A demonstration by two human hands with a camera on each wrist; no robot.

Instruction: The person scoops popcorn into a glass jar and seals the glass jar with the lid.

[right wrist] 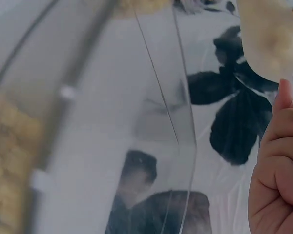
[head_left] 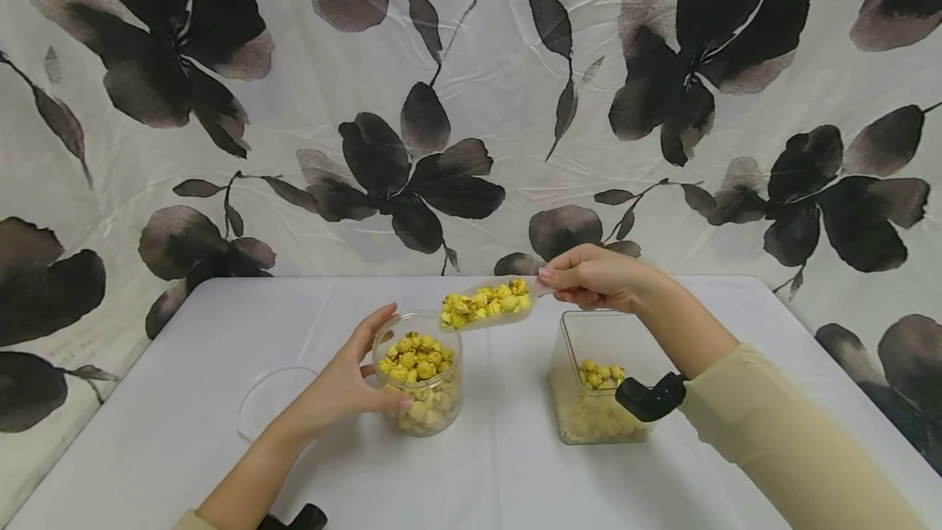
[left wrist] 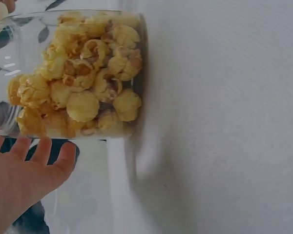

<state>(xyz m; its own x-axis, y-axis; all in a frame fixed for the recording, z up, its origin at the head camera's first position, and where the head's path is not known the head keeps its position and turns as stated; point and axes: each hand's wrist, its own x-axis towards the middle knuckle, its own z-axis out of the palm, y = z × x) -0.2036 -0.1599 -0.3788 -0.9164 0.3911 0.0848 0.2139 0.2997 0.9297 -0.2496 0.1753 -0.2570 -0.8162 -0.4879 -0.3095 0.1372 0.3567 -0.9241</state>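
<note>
Floral cloth (head_left: 471,105) hangs behind a white table (head_left: 515,473). On it, a square tub (head_left: 599,383) of popcorn stands at 3 o'clock of a round jar (head_left: 419,379), and a clear lid (head_left: 268,399) lies at 9 o'clock of the jar.

Judging by the load, the step in hand is carrying popcorn from tub to jar. The right hand (head_left: 589,276) has its fingers curled round the handle of a full scoop (head_left: 489,305), which hovers at the jar's 1 o'clock, just above its rim. The left hand (head_left: 346,387) steadies the jar, fingers nearly straight against its 9 o'clock side, thumb across the front wall.

The next move calls for tipping the scoop slowly, since the jar looks nearly full.
</note>
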